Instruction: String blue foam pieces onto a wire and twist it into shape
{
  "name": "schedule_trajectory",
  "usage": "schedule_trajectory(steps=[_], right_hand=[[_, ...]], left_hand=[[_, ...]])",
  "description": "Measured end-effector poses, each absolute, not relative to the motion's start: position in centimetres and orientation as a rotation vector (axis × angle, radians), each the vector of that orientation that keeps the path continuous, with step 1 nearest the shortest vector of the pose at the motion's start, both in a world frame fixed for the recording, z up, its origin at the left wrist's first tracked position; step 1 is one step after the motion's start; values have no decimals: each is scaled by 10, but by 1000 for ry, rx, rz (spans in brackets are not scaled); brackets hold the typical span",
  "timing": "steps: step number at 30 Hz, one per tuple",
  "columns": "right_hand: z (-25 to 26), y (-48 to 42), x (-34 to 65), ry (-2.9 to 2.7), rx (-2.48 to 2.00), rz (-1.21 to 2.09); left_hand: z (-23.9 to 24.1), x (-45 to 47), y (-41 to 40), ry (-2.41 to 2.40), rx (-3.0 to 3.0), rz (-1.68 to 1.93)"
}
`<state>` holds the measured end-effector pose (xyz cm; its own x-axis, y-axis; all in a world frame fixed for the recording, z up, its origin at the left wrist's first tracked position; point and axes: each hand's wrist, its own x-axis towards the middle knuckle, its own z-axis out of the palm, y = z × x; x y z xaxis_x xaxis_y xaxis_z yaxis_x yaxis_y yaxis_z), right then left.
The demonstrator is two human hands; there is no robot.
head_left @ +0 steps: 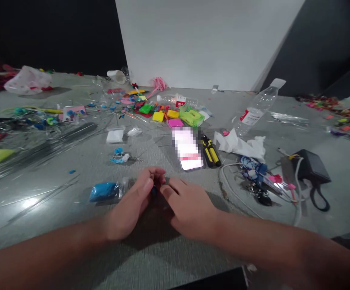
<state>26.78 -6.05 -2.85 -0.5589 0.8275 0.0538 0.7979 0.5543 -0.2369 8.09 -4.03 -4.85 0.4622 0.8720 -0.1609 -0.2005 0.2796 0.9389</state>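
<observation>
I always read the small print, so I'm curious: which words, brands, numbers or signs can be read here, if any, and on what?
None can be read with certainty.
Lying bottle: white marks on a red patch of its label, too blurred to read.
Right bottle: red and white label, also too blurred.
Phone: screen lit but masked by coarse squares, unreadable.

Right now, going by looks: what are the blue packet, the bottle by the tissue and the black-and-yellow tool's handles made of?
Blue packet: glossy clear film, likely plastic, judging by crinkled highlights; filling unclear.
Bottle: shiny, probably plastic; see-through wall.
Handles: perhaps plastic or rubber, from the solid black-and-yellow colouring; finish hard to tell.
</observation>
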Motion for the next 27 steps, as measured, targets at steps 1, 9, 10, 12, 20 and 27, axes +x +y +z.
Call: schedule_trajectory(steps=[1,9,10,12,20,27], right_hand=[[-33,-58,268,-2626,-1352,269],[-50,-42,270,-2608,-1054,230],[-50,-42,271,-2607,-1023,221],[-51,-42,274,-2586,-979,208],[-50,-46,284,-2376,-1046,212],[-48,-41,287,-2160,-956,362]], left_hand=[[-51,79,-41,775,1084,807],[-51,68,-42,703,1462,677],[-48,68,-42,711,1483,680],[-42,71,-43,747,1494,698],[-45,84,-36,894,1225,801],[-37,89,-33,900,1318,689]])
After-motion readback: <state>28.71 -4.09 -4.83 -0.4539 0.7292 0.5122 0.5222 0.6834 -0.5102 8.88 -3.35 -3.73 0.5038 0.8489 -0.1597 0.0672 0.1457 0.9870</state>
